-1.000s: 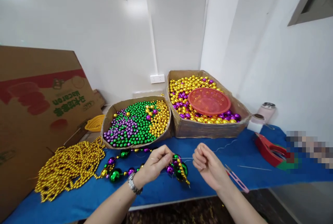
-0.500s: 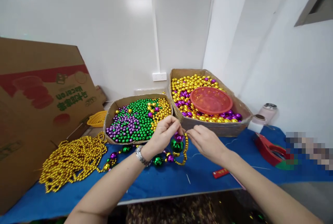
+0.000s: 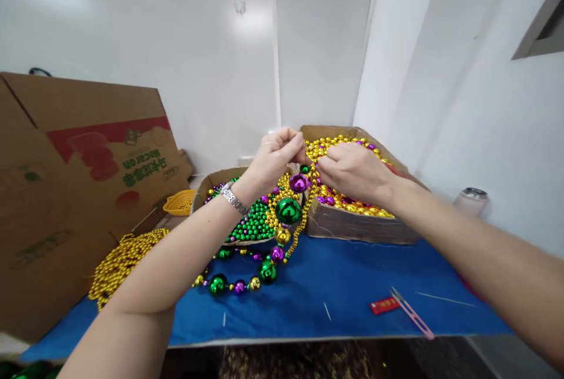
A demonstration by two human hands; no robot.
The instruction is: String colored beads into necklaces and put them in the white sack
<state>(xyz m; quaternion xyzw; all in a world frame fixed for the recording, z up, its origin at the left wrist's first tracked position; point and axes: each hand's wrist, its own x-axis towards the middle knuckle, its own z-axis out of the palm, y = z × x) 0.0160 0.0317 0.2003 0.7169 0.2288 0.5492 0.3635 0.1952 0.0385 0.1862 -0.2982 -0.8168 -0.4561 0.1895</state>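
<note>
Both hands are raised above the blue table (image 3: 343,291), fingers pinched together at one spot. My left hand (image 3: 275,158), with a metal watch on the wrist, and my right hand (image 3: 350,170) pinch the top end of a bead necklace (image 3: 288,211). The necklace hangs down from the pinch: large purple, green and gold balls and a thin gold bead strand beside them. Its lower part lies on the table in a curve of green, purple and gold balls (image 3: 240,285).
Two cardboard boxes stand behind: one with small green, purple and gold beads (image 3: 251,226), one with larger gold and purple balls (image 3: 352,214). A heap of gold bead strands (image 3: 121,258) lies left, beside a big carton (image 3: 66,191). Pink snips (image 3: 412,314) and a red tag (image 3: 384,305) lie front right.
Both hands rose from table height up to box-top height, coming together. The necklace's end was lifted with them and now hangs. The camera tilted, so the red basket is hidden.
</note>
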